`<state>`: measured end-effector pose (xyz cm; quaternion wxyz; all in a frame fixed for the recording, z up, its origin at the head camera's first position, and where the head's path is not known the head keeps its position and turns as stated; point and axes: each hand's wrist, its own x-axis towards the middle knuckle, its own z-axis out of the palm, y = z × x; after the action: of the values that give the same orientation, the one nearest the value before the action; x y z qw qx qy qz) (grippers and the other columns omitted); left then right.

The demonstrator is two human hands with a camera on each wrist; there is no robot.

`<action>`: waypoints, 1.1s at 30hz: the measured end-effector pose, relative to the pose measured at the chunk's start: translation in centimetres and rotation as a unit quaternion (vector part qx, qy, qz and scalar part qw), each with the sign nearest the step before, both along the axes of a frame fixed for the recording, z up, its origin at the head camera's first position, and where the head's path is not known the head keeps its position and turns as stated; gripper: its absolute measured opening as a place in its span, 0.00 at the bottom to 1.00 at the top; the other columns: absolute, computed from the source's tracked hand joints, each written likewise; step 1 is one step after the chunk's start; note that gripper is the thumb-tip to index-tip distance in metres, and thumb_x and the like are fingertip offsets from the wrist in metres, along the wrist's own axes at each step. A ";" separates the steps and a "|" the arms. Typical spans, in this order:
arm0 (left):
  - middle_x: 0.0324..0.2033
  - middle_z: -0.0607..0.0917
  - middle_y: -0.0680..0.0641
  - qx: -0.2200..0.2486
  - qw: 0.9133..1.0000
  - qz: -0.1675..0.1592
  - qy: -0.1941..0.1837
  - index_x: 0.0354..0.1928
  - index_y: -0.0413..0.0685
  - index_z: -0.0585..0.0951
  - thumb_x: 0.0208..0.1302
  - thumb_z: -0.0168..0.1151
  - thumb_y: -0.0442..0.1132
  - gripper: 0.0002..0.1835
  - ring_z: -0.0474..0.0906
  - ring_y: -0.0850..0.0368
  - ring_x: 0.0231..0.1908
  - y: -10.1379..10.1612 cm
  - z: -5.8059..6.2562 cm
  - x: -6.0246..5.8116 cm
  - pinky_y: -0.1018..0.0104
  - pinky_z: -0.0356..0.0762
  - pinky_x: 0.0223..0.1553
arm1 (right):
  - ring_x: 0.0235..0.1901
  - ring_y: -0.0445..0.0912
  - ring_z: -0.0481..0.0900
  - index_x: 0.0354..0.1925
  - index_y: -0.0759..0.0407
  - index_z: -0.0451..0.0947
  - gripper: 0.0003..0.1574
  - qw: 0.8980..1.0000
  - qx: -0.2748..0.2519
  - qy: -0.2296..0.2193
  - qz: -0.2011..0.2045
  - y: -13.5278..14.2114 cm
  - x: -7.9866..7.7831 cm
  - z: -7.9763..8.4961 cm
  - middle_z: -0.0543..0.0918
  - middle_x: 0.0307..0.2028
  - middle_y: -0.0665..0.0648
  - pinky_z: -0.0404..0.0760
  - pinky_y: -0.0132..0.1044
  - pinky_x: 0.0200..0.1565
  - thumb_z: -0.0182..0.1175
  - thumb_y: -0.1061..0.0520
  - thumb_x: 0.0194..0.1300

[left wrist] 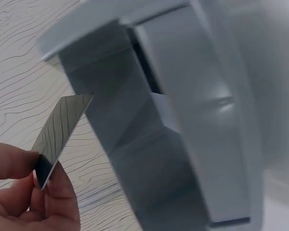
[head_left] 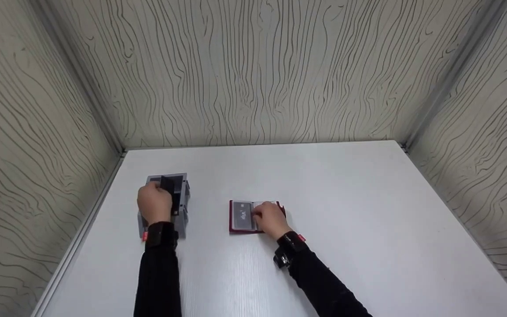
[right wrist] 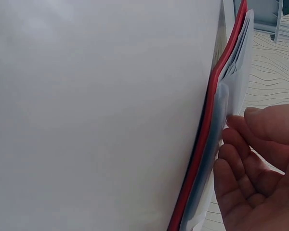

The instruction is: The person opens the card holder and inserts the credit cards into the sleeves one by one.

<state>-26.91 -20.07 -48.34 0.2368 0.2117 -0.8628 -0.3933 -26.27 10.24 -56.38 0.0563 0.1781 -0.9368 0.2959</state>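
Note:
My left hand [head_left: 154, 202] pinches a dark, glossy card [left wrist: 62, 125] between thumb and fingers, with the card standing on edge. It is held over the open top of a grey plastic box [left wrist: 164, 144], close to its rim. A red card holder [head_left: 245, 232] lies open on the table, its clear sleeves fanned; a grey card lettered "Vip" [head_left: 242, 215] fills the left-hand one. Over the holder's right half, my right hand [head_left: 272, 219] touches the sleeve edges [right wrist: 238, 86] with loosely bent fingertips. That hand covers much of the right page.
The white table [head_left: 346, 198] extends to the right of the holder and in front of it. Wood-grain panels [head_left: 253, 75] enclose the back and both sides. The grey box stands near the table's left edge, with a gap between it and the holder.

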 end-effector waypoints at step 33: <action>0.35 0.83 0.36 0.027 0.995 -0.090 0.041 0.42 0.31 0.83 0.62 0.57 0.26 0.09 0.79 0.40 0.37 6.2 0.2 0.0 0.48 0.74 0.43 | 0.36 0.51 0.79 0.46 0.69 0.81 0.13 0.999 -0.037 0.026 -0.031 0.1 0.0 0.2 0.82 0.33 0.57 0.77 0.46 0.43 0.62 0.64 0.62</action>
<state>-26.89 -13.85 -48.12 0.2299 0.1236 -0.8570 -0.4442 -26.27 10.32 -56.16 0.0959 0.1547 -0.9283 0.3243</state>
